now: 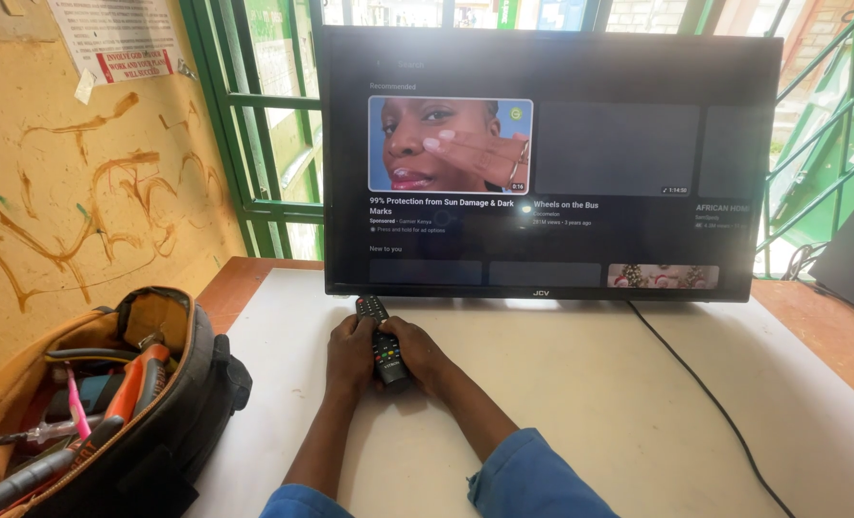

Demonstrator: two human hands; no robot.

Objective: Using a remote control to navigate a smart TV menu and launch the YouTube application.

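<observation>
While both blue sleeves (pixel 532 480) sat at the bottom centre of the frame, the forearms ran up to a black remote (pixel 382 338) held just below centre. Left hand (pixel 352 353) wrapped its left edge, right hand (pixel 417 353) its right; both closed on it, thumbs on the keypad. Remote's long axis ran near-to-far, tilted slightly left, front end poking past the fingers toward the flat-screen TV (pixel 551 163). Neither hand was clearer nearer; grip was on the rear half. Remote: hard plastic slab, coloured rubber buttons. Table (pixel 590 384): pale matte top, reddish-brown rim. Lower left: open tool bag (pixel 139 403), dark fabric with tan lining, screwdriver handles inside. Black cable (pixel 705 393) trailed right across the table. TV was glossy black, lit, showing video tiles. Behind: green metal window grille (pixel 254 144), scuffed yellow wall (pixel 72 192).
</observation>
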